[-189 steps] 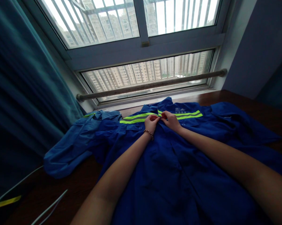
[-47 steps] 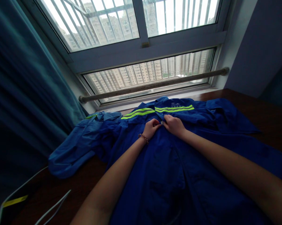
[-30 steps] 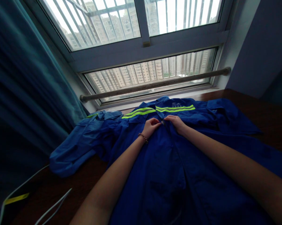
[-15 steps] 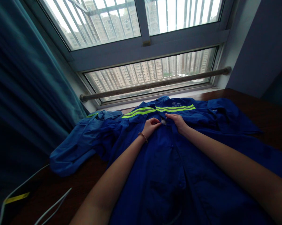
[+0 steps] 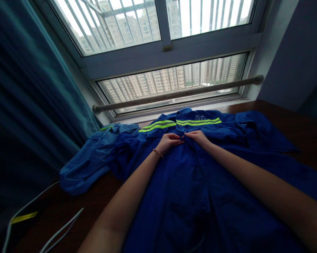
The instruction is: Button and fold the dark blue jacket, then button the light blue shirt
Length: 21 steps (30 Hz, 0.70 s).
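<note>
Spread out on a dark wooden surface lies a blue work garment (image 5: 179, 182) with yellow-green reflective stripes (image 5: 199, 122) across its chest. My left hand (image 5: 170, 141), with a beaded bracelet (image 5: 157, 153) at the wrist, pinches the left edge of the front opening just below the stripes. My right hand (image 5: 197, 138) pinches the opposite edge, and the fingertips of both hands nearly meet. Any fastener between the fingers is too small to make out. One sleeve (image 5: 81, 172) stretches out to the left and the other (image 5: 266, 131) to the right.
Beyond the garment stands a barred window (image 5: 174, 75) with a metal rail (image 5: 179, 94) across it. A blue-green curtain (image 5: 37, 77) hangs at the left. White cables (image 5: 62, 228), one with a yellow tag (image 5: 24, 217), lie at lower left on the brown wooden surface (image 5: 95, 191).
My hands have come closer together, and the two front edges now meet where a pale spot showed between them. The view has shifted slightly.
</note>
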Motion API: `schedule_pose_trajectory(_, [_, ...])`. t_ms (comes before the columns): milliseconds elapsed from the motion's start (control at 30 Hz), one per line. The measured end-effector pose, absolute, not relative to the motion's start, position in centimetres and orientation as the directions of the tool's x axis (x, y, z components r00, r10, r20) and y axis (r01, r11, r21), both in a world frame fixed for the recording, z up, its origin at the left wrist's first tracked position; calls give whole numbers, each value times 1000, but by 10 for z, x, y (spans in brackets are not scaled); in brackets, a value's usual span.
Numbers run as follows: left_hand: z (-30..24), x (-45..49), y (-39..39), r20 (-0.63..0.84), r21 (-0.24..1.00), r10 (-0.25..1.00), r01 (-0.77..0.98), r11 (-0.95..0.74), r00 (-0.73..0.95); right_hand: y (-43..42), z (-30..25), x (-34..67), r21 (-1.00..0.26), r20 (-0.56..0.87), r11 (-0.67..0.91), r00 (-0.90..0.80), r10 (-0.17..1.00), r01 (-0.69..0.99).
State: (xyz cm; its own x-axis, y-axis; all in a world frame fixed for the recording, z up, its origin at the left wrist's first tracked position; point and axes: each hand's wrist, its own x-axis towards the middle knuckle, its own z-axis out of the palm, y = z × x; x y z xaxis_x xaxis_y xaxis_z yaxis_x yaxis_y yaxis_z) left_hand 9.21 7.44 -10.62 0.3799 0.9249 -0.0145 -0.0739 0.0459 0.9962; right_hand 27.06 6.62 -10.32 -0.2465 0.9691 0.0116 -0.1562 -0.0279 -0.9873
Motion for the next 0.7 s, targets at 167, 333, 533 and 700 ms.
schedule_pose_trajectory(167, [-91,91,71,25,999,931,12,-32,364,68,-104,271,-986,-2,-44,-256,967,-160])
schedule_pose_trajectory(333, [-91,89,71,60,998,932,-21,-56,358,70,-106,269,-979,-10,-56,-226,974,-196])
schedule_pose_trajectory(533, [-93,87,71,87,996,929,-46,-75,361,67,-104,268,-983,13,-25,-210,978,-180])
schedule_pose_trajectory(700, [-97,89,70,116,992,925,-82,-93,363,63,-105,267,-949,276,297,-172,946,110])
